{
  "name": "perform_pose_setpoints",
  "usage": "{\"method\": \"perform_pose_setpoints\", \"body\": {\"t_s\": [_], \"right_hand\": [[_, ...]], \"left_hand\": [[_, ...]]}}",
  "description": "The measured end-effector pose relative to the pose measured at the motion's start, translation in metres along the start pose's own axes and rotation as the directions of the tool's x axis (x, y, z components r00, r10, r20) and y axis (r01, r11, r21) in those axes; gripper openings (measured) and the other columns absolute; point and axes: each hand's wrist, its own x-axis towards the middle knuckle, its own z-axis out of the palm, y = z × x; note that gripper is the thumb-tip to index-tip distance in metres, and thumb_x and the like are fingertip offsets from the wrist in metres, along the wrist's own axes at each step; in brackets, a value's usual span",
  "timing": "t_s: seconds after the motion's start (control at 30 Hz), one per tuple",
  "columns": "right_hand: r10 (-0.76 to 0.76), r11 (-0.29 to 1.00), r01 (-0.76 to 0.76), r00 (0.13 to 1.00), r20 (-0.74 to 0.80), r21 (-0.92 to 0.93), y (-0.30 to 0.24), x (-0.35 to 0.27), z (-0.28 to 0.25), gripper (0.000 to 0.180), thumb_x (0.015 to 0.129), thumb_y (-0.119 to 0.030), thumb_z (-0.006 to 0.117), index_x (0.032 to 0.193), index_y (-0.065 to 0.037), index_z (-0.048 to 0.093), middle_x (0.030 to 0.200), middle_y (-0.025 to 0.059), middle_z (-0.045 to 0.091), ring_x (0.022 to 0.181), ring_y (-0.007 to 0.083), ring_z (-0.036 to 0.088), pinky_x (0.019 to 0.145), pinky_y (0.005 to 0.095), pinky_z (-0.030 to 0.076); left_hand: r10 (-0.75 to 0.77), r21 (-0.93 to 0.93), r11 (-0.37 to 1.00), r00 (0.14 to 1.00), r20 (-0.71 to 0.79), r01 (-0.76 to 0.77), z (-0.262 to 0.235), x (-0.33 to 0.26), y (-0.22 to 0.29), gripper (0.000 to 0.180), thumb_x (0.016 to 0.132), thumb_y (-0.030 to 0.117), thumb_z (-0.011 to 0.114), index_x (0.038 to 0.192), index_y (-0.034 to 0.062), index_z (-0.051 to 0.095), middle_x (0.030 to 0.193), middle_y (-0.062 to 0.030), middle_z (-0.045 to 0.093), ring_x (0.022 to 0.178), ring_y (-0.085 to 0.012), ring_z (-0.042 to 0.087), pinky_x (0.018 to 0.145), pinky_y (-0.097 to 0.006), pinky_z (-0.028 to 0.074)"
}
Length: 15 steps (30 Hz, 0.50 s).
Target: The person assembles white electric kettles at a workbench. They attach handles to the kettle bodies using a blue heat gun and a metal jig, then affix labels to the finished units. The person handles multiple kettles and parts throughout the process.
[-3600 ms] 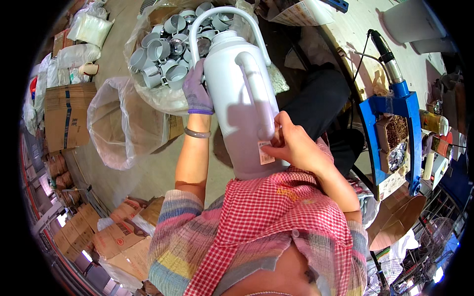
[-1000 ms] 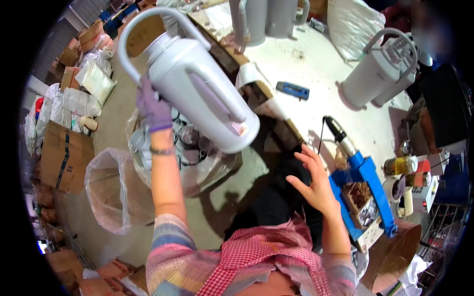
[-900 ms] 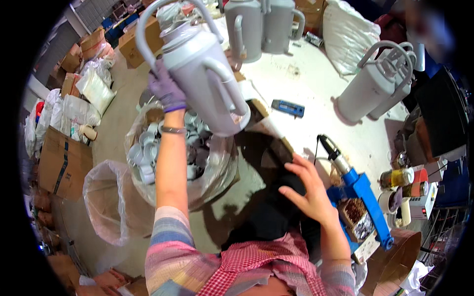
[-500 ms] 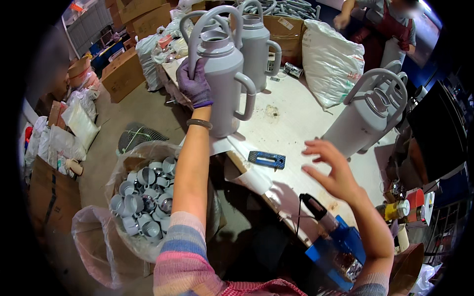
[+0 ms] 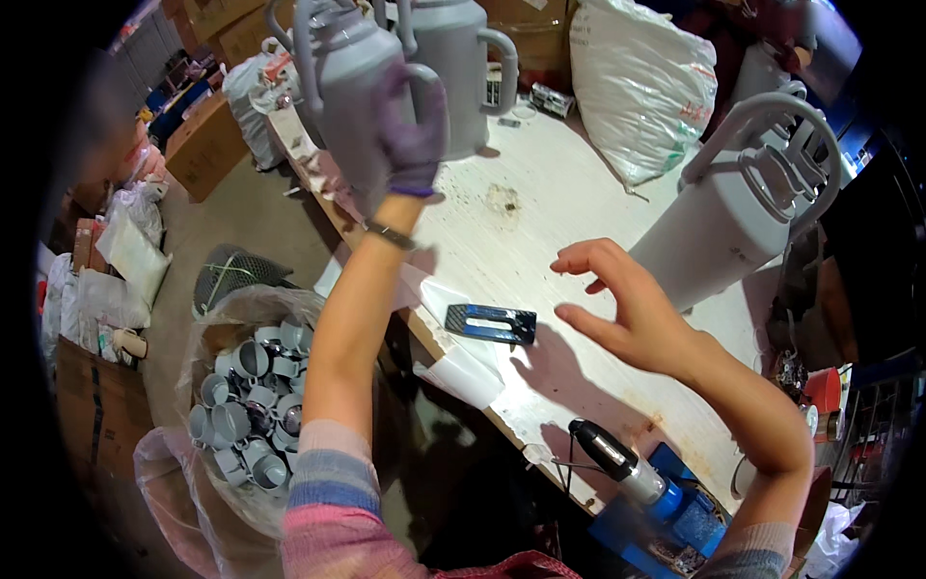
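My left hand, in a purple glove, overlaps a grey jug beside its side handle. Motion smears its fingers, so their grip on the jug cannot be made out. Behind that jug stands a second grey jug. My bare right hand hovers over the white table with its fingers apart and nothing in them. Close to it on the right, another grey jug with a tall loop handle appears tilted. Between my hands lies a flat blue and black slotted piece.
An electric screwdriver sits in a blue box at the table's near edge. Left of the table, a clear plastic bag holds many grey cups. A full white sack stands at the back. Cardboard boxes are on the floor.
My left hand has shifted from the jug's neck to beside its side handle. The view has swung, so the jug sits farther up and left. My right hand stays open.
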Motion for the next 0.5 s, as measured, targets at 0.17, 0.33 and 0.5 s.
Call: {"method": "perform_pose_setpoints", "body": {"t_s": [0.17, 0.33, 0.5], "right_hand": [[0.043, 0.987, -0.034, 0.998, 0.05, -0.155, -0.037, -0.047, -0.043, 0.032, 0.085, -0.013, 0.071, 0.113, -0.002, 0.061, 0.118, 0.0181, 0.058, 0.105, 0.0335, 0.061, 0.086, 0.04, 0.051], [0.339, 0.923, -0.285, 0.92, 0.198, -0.258, -0.086, -0.122, -0.076, 0.036, 0.081, -0.01, 0.075, 0.114, -0.002, 0.065, 0.122, 0.0187, 0.059, 0.108, 0.0357, 0.061, 0.09, 0.0391, 0.051], [0.289, 0.943, -0.315, 0.936, 0.201, 0.108, -0.149, -0.174, -0.02, 0.026, 0.08, -0.007, 0.079, 0.103, -0.002, 0.067, 0.115, 0.0175, 0.064, 0.094, 0.0302, 0.066, 0.067, 0.0346, 0.058]], "left_hand": [[-0.688, 0.211, 0.716, 0.624, 0.371, 0.665, 0.121, -0.043, -0.079, 0.065, 0.086, 0.049, 0.068, 0.117, -0.0068, 0.056, 0.102, -0.0143, 0.063, 0.097, -0.0281, 0.06, 0.092, -0.036, 0.048], [-0.723, 0.237, 0.675, 0.563, 0.402, 0.699, 0.153, -0.061, -0.142, 0.067, 0.086, 0.053, 0.069, 0.123, -0.0013, 0.055, 0.103, -0.0165, 0.064, 0.094, -0.0268, 0.061, 0.086, -0.037, 0.049], [-0.679, 0.306, 0.734, 0.649, 0.343, 0.606, 0.144, -0.075, -0.021, 0.066, 0.085, 0.059, 0.069, 0.112, -0.0007, 0.063, 0.103, -0.0187, 0.068, 0.098, -0.0314, 0.065, 0.086, -0.04, 0.05]]}}
